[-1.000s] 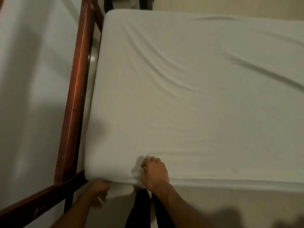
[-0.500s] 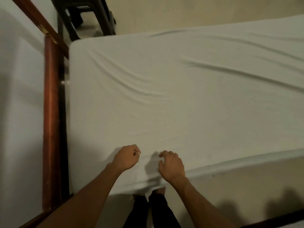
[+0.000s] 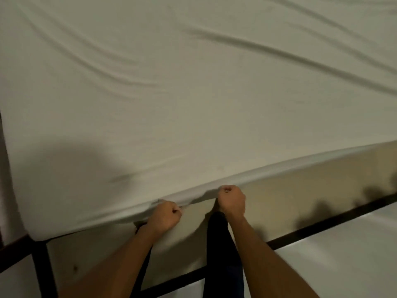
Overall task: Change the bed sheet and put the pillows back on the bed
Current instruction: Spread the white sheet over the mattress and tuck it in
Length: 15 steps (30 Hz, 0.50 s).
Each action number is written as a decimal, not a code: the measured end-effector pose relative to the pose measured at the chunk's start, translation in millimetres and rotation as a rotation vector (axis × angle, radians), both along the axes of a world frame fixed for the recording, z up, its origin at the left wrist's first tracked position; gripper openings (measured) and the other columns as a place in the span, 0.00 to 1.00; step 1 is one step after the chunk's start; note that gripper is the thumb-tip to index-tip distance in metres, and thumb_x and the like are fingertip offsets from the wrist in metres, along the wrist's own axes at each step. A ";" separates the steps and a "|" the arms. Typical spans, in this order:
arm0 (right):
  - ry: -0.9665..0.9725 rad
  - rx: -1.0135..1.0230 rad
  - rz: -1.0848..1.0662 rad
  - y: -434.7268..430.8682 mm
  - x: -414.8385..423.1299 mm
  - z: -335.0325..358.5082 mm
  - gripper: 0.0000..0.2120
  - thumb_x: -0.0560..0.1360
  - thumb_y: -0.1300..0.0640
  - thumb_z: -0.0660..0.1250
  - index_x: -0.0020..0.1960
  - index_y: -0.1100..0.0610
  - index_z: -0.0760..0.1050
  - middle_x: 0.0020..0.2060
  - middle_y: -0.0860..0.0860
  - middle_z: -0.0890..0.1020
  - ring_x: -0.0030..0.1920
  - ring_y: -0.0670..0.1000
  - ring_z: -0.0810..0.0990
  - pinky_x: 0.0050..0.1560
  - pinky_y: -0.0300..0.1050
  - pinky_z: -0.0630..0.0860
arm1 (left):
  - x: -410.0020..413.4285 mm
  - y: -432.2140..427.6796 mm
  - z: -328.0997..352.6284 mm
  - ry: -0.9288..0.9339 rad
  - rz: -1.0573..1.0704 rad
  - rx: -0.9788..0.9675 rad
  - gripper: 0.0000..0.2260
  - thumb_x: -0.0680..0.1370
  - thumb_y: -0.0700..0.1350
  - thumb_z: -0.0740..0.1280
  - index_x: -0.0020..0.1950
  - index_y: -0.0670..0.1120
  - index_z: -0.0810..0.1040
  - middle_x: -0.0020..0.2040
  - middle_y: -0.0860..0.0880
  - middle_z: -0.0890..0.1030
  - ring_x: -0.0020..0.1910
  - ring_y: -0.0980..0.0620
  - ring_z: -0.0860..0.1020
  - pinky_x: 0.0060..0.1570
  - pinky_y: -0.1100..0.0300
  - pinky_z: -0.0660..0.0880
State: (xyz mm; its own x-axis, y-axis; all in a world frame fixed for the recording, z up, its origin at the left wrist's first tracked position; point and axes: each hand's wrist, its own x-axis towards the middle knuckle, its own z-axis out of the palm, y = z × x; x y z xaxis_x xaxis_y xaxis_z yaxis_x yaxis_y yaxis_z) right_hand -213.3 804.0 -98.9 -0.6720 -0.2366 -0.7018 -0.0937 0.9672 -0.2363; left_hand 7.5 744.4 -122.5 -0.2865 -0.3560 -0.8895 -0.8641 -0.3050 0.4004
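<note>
A white bed sheet [image 3: 193, 104] covers the mattress and fills most of the head view, with long wrinkles running across it. Its near edge hangs over the mattress side. My left hand [image 3: 164, 217] grips that edge in a fist near the bottom middle. My right hand [image 3: 231, 200] grips the same edge a little to the right, also in a fist. The cloth bunches between the two hands. No pillow is in view.
A dark wooden bed frame [image 3: 40, 261] runs along the lower left corner. A dark rail [image 3: 322, 224] crosses the lower right over a pale surface [image 3: 343, 254]. My dark trouser legs [image 3: 221, 254] stand between my forearms on the beige floor [image 3: 300, 190].
Both hands came off the top of the sheet and closed on its near edge. The view swung right and closer, so the left frame post and the chair left the picture.
</note>
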 end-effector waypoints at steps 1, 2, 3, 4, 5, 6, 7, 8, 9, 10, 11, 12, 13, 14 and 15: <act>-0.015 -0.001 -0.189 8.8 -17.0 -4.9 0.08 0.79 0.56 0.66 0.51 0.56 0.84 0.53 0.57 0.86 0.52 0.61 0.83 0.55 0.51 0.81 | -12.9 9.3 2.1 -0.029 0.121 0.072 0.11 0.79 0.43 0.64 0.44 0.42 0.85 0.41 0.44 0.87 0.33 0.48 0.82 0.35 0.58 0.79; -0.055 -0.004 -0.367 15.8 -36.5 -10.3 0.07 0.78 0.58 0.67 0.47 0.59 0.83 0.51 0.60 0.86 0.49 0.61 0.83 0.53 0.53 0.81 | -29.2 16.4 3.6 -0.065 0.279 0.159 0.10 0.82 0.42 0.63 0.48 0.43 0.84 0.43 0.45 0.87 0.33 0.49 0.81 0.33 0.61 0.75; -0.121 -0.016 -0.520 19.8 -54.3 -15.6 0.06 0.77 0.60 0.68 0.45 0.61 0.81 0.49 0.62 0.86 0.46 0.60 0.83 0.52 0.55 0.81 | -44.7 19.9 4.7 -0.083 0.443 0.251 0.10 0.84 0.41 0.62 0.53 0.43 0.83 0.45 0.45 0.86 0.34 0.49 0.80 0.34 0.60 0.74; -0.202 -0.058 -0.644 24.6 -75.5 -23.3 0.05 0.77 0.61 0.67 0.46 0.62 0.79 0.48 0.62 0.84 0.45 0.60 0.82 0.54 0.57 0.82 | -64.8 24.4 2.8 -0.082 0.607 0.336 0.09 0.85 0.42 0.61 0.57 0.42 0.81 0.49 0.44 0.85 0.37 0.48 0.81 0.36 0.59 0.74; -0.269 -0.101 -0.745 27.1 -95.2 -28.1 0.04 0.80 0.62 0.66 0.47 0.62 0.77 0.46 0.61 0.82 0.46 0.60 0.82 0.58 0.58 0.81 | -82.8 26.8 -2.6 -0.071 0.748 0.398 0.10 0.86 0.43 0.60 0.62 0.42 0.79 0.53 0.43 0.85 0.40 0.47 0.82 0.39 0.57 0.76; -0.305 -0.147 -0.834 28.4 -114.5 -32.7 0.05 0.82 0.62 0.66 0.47 0.62 0.76 0.44 0.58 0.81 0.47 0.60 0.84 0.60 0.58 0.80 | -98.7 28.7 -10.5 -0.058 0.871 0.444 0.12 0.87 0.44 0.59 0.65 0.41 0.77 0.59 0.42 0.83 0.45 0.45 0.83 0.42 0.55 0.77; -0.313 -0.171 -0.891 32.5 -131.9 -38.4 0.07 0.82 0.62 0.68 0.45 0.62 0.76 0.43 0.57 0.81 0.48 0.59 0.85 0.60 0.58 0.82 | -113.3 33.2 -18.9 -0.048 0.981 0.485 0.14 0.88 0.45 0.57 0.69 0.41 0.75 0.64 0.42 0.81 0.51 0.43 0.83 0.46 0.52 0.79; -0.328 -0.176 -0.911 35.8 -146.6 -44.1 0.08 0.81 0.61 0.70 0.44 0.61 0.76 0.42 0.56 0.82 0.47 0.57 0.85 0.56 0.57 0.84 | -125.8 37.0 -26.7 -0.031 1.085 0.515 0.15 0.88 0.45 0.56 0.71 0.40 0.73 0.68 0.42 0.79 0.59 0.41 0.82 0.51 0.49 0.78; -0.356 -0.163 -0.901 39.1 -163.7 -50.2 0.08 0.80 0.61 0.72 0.44 0.62 0.77 0.43 0.55 0.84 0.44 0.56 0.85 0.51 0.55 0.84 | -141.9 42.9 -35.5 -0.008 1.187 0.531 0.16 0.89 0.45 0.55 0.72 0.39 0.72 0.71 0.43 0.77 0.66 0.41 0.78 0.57 0.48 0.77; -0.376 -0.159 -0.882 40.6 -174.2 -53.5 0.07 0.79 0.61 0.73 0.45 0.62 0.78 0.43 0.55 0.85 0.41 0.55 0.83 0.45 0.52 0.83 | -152.6 45.7 -40.8 0.022 1.278 0.525 0.15 0.89 0.44 0.54 0.69 0.39 0.73 0.71 0.43 0.76 0.70 0.42 0.76 0.61 0.48 0.74; -0.395 -0.142 -0.858 42.5 -186.5 -60.0 0.07 0.78 0.61 0.74 0.45 0.63 0.78 0.42 0.55 0.85 0.39 0.55 0.81 0.40 0.49 0.81 | -163.9 50.4 -44.6 0.035 1.340 0.493 0.13 0.89 0.44 0.54 0.64 0.40 0.75 0.70 0.44 0.76 0.69 0.43 0.76 0.62 0.49 0.74; -0.403 -0.129 -0.827 45.7 -196.2 -66.7 0.08 0.77 0.62 0.75 0.44 0.63 0.78 0.40 0.56 0.84 0.38 0.55 0.80 0.38 0.48 0.79 | -171.1 56.2 -48.9 0.024 1.377 0.438 0.11 0.88 0.44 0.55 0.57 0.42 0.76 0.66 0.44 0.78 0.65 0.44 0.78 0.59 0.51 0.75; -0.401 -0.118 -0.786 48.1 -198.7 -71.3 0.09 0.77 0.61 0.76 0.42 0.63 0.79 0.38 0.56 0.84 0.38 0.55 0.79 0.38 0.48 0.77 | -172.0 59.4 -49.9 -0.002 1.387 0.379 0.10 0.88 0.45 0.58 0.53 0.45 0.77 0.62 0.46 0.80 0.58 0.46 0.80 0.53 0.53 0.77; -0.397 -0.098 -0.742 54.8 -201.5 -76.3 0.09 0.77 0.60 0.76 0.41 0.62 0.80 0.38 0.56 0.84 0.38 0.55 0.79 0.39 0.49 0.76 | -173.5 66.0 -53.1 -0.063 1.395 0.333 0.08 0.87 0.46 0.62 0.51 0.46 0.78 0.57 0.47 0.82 0.51 0.49 0.82 0.47 0.56 0.79; -0.386 -0.064 -0.696 64.4 -201.5 -81.4 0.10 0.77 0.58 0.77 0.40 0.62 0.81 0.38 0.57 0.85 0.37 0.56 0.80 0.39 0.50 0.77 | -172.3 74.5 -56.0 -0.130 1.385 0.293 0.07 0.85 0.46 0.65 0.51 0.46 0.79 0.53 0.49 0.84 0.44 0.52 0.83 0.40 0.58 0.80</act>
State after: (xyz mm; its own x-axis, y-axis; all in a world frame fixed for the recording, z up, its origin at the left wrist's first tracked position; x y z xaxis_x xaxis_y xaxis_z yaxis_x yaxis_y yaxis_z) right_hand -414.7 868.4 -180.3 -0.3922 0.1008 -0.9143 0.6267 0.7568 -0.1854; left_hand -164.9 818.9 -178.5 0.2240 -0.0781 -0.9715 0.1711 -0.9782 0.1181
